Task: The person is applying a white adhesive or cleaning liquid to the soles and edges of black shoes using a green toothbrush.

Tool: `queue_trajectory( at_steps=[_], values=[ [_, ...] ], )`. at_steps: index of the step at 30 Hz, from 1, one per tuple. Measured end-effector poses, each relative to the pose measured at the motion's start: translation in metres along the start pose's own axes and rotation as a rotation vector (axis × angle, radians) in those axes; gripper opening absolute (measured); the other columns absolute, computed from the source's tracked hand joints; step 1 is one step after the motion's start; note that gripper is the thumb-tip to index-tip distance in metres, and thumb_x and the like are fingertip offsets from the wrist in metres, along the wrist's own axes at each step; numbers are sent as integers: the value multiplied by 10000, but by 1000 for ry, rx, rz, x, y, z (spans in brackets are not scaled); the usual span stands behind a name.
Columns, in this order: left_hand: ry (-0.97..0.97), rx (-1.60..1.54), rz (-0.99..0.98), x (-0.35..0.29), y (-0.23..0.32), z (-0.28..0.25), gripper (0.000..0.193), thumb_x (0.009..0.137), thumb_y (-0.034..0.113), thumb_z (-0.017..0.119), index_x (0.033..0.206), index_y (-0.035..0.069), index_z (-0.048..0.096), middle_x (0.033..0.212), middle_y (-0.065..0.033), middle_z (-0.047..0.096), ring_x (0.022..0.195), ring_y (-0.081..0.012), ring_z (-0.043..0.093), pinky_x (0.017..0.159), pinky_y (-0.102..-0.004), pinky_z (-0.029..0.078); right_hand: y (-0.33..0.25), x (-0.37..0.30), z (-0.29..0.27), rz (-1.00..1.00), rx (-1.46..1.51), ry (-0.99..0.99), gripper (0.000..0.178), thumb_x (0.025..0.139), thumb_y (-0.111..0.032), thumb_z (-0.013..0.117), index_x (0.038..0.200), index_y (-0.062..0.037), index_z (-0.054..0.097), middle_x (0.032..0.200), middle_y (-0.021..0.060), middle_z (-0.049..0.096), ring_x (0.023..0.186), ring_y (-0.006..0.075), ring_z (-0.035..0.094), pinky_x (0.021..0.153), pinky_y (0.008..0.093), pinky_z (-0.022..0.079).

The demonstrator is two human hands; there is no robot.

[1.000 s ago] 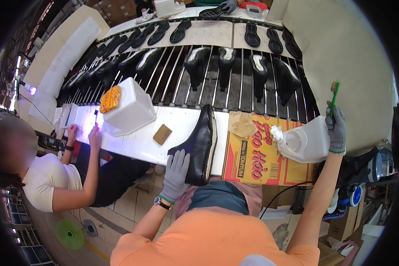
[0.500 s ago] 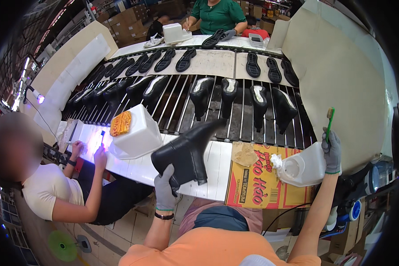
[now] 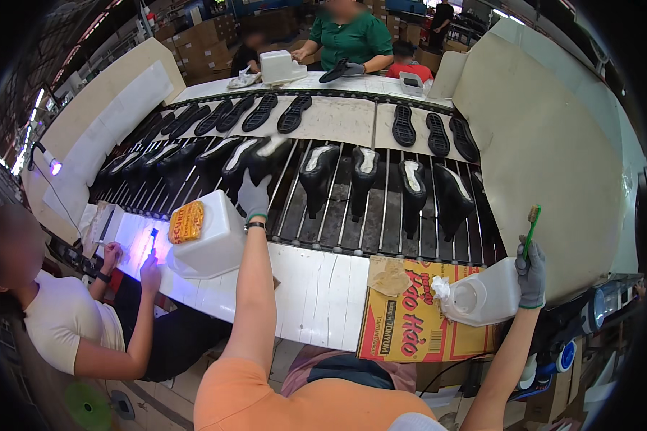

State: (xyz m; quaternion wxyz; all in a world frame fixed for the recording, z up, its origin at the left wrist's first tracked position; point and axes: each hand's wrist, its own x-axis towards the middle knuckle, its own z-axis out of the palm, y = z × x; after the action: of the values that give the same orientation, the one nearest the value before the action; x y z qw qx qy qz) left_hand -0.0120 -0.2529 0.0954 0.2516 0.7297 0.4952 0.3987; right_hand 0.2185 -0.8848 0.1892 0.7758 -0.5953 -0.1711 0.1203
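Your left hand (image 3: 254,199) touches 1 black boot (image 3: 273,162) near the roller conveyor's (image 3: 338,212) far edge, with 4 more boots (image 3: 449,205) to its right. Your right hand (image 3: 531,279) holds a green brush (image 3: 531,233), bristle end up, beside the white container (image 3: 497,291) at the cardboard's (image 3: 402,327) right edge.

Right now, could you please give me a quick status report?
Left grip at sole-up black boot. Right grip closed on green brush. White container close beside left forearm.

Grey covers the left hand (image 3: 253,197) and right hand (image 3: 531,279), both edged green at the wrist; the brush (image 3: 530,241) is green with tan bristles (image 3: 534,213), the boots (image 3: 413,201) black with whitish undersides (image 3: 412,176), the soles (image 3: 403,128) black with a ridged tread, the cardboard (image 3: 410,309) yellow and red, the bench (image 3: 316,287) white, the pack (image 3: 187,223) orange with red print
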Motion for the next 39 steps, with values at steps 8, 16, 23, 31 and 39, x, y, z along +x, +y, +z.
queue_trajectory(
  at_steps=[8, 16, 23, 31, 39],
  values=[
    [84, -101, -95, -12, -38, 43, 632, 860, 213, 657, 1401, -9, 418, 1281, -258, 575, 1172, -373, 575, 986, -422, 445, -2, -3, 2, 11, -73, 30, 314, 1007, -234, 523, 1147, 35, 607, 795, 15, 603, 506, 31, 448, 415, 164, 314],
    [-61, -446, 571, -124, 77, 62, 707, 909, 187, 642, 1466, -44, 274, 1456, -259, 403, 1351, -354, 414, 1109, -378, 333, -9, -7, 12, 17, -73, 24, 284, 1009, -219, 515, 1127, 20, 613, 809, 16, 610, 544, 24, 468, 451, 149, 331],
    [-291, -258, 194, -152, 84, 187, 1110, 694, 355, 819, 1510, 6, 153, 1466, -283, 359, 1370, -395, 350, 1132, -416, 300, -11, -8, 15, 69, -133, 83, 325, 1010, -257, 506, 1148, 24, 595, 826, 21, 593, 535, 33, 442, 437, 161, 309],
    [-440, -809, -137, -97, 75, 173, 502, 669, 114, 803, 1116, -43, 638, 1004, -113, 697, 874, -229, 660, 797, -355, 520, -16, -9, 20, 65, -51, -17, 301, 1001, -227, 525, 1113, 35, 622, 802, 12, 626, 559, 13, 485, 463, 144, 334],
    [-505, -880, -69, -148, 73, -47, 430, 767, 59, 736, 1172, -40, 629, 1073, -60, 677, 934, -138, 627, 828, -277, 509, -20, -9, 22, 83, -29, -1, 296, 991, -230, 551, 1099, 35, 628, 791, 20, 631, 561, 13, 501, 460, 141, 343]
  ],
)
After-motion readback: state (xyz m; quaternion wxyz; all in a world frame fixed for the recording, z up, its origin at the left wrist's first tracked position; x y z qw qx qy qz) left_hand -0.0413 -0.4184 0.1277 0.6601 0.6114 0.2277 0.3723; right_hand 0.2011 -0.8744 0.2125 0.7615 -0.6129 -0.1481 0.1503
